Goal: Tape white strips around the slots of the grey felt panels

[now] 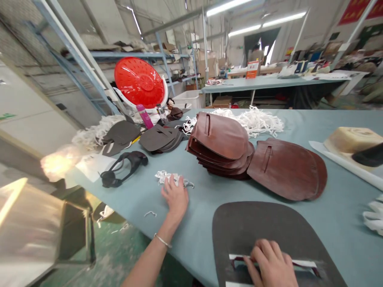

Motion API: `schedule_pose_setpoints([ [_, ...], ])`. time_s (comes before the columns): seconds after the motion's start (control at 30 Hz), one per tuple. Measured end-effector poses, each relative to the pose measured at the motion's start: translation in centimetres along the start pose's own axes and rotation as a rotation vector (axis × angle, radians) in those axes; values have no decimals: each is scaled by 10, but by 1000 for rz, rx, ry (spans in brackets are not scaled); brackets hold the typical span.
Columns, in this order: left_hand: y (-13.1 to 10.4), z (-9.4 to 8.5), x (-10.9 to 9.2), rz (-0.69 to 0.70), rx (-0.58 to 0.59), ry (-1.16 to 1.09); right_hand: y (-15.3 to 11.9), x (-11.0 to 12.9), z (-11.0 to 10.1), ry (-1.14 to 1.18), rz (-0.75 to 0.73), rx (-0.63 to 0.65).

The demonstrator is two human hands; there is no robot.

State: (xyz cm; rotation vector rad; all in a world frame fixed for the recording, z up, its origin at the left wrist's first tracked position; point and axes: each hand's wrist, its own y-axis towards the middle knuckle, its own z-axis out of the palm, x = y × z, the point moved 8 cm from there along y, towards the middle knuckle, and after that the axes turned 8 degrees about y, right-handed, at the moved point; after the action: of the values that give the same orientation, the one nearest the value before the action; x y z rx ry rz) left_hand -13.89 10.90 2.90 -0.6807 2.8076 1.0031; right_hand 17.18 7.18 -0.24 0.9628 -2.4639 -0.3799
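My left hand (176, 196), a bangle on its wrist, reaches over the blue-green table and rests its spread fingers on a small heap of white strips (163, 175). Near the table's front edge lies a dark grey rounded panel (257, 223) with a slot edged by white strips and dark red trim. My right hand (271, 265) is on that slot, fingers bent and thumb at the trim; whether it pinches anything is hidden. Beyond it sit a stack of brown leather panels (223, 137) and further brown panels (289, 169) to its right.
Black headphones (128, 167) and grey panels (161, 139) lie at the left. A big white strip pile (260, 121) is behind the brown stack. A yellowish block (353, 139) stands at the right. Farther back are a pink bottle (144, 116) and a red basin (139, 81).
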Motion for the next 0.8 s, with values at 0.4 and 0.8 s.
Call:
schedule_pose_setpoints([
  [0.4, -54, -2, -23, 207, 125, -328, 135, 40, 122, 1520, 864, 271],
  [0.8, -26, 32, -56, 402, 243, -166, 62, -12, 52, 1217, 858, 188],
])
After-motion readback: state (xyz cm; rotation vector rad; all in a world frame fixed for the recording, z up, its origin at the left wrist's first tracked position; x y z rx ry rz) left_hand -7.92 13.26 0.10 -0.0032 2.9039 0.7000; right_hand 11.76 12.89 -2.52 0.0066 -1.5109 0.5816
